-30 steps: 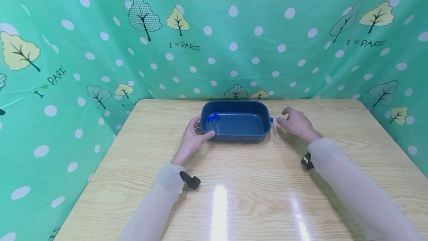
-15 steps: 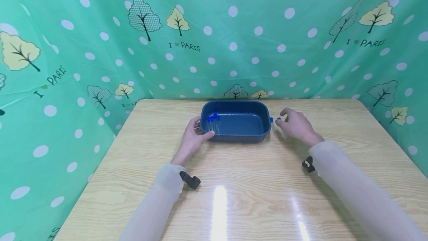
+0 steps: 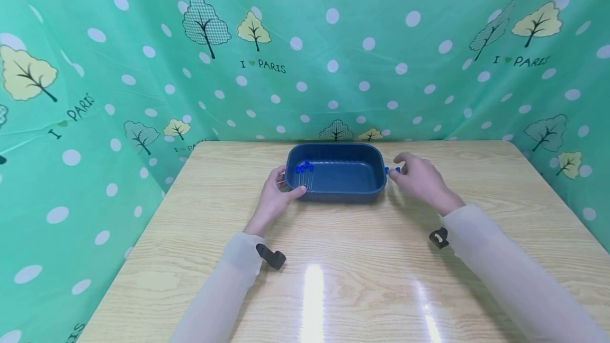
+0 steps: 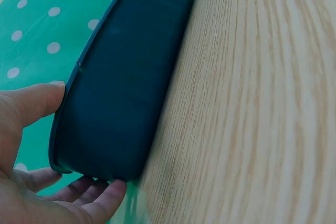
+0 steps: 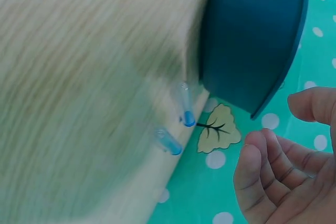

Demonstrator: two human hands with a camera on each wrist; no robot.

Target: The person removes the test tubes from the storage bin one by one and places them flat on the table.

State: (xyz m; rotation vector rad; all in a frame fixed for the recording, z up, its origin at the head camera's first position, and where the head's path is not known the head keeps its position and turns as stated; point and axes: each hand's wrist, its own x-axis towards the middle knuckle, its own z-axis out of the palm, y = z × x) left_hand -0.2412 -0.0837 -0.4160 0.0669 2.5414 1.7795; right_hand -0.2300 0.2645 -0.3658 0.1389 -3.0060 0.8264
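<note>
A dark blue plastic basin (image 3: pixel 333 198) stands at the back of the table. My left hand (image 3: pixel 275 195) holds its left end, thumb on the rim and fingers against the outer wall, as the left wrist view confirms. Several clear tubes with blue caps (image 3: pixel 305 178) lie side by side inside, at the left. Two more capped tubes, a nearer one (image 5: pixel 186 109) and a farther one (image 5: pixel 169 142), lie on the table off the basin's right end. Over them hovers my right hand (image 3: pixel 421 178), fingers loosely bent, thumb apart, with nothing between them in the right wrist view.
The wooden table (image 3: pixel 352 258) runs back to a green dotted curtain (image 3: pixel 305 57) with printed trees. The basin's far side is close to that curtain. A black wrist camera (image 3: pixel 271 256) sits on the left sleeve, another (image 3: pixel 439 237) on the right.
My right hand has shifted slightly left, nearer the basin, and its fingers now cover more of the two tubes. The left hand and basin have stayed put.
</note>
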